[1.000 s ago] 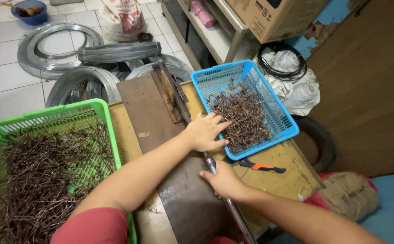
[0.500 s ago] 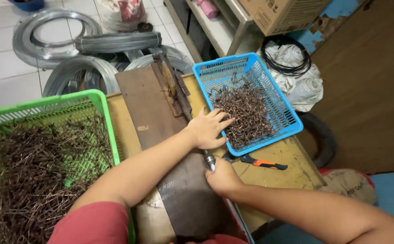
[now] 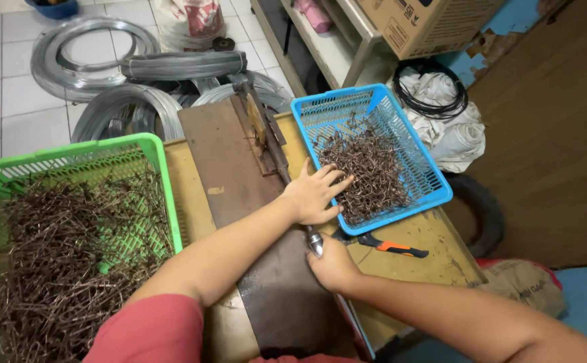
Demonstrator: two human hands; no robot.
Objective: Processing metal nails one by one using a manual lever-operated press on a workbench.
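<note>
Left hand (image 3: 313,195) spread over bent wire pieces (image 3: 367,175) in blue basket (image 3: 441,191); right hand (image 3: 334,263), at 6 o'clock, fisted round lever handle (image 3: 315,240).

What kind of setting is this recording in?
Probably a small home workshop for wire work: coils of steel wire on a tiled floor, a lever cutter fixed to a bench, and a green basket and a blue basket holding bent wire pieces.

2 plastic baskets, 1 green (image 3: 71,153) and 1 blue (image 3: 434,191); 2 hands; 1 orange-handled tool (image 3: 391,247).
</note>
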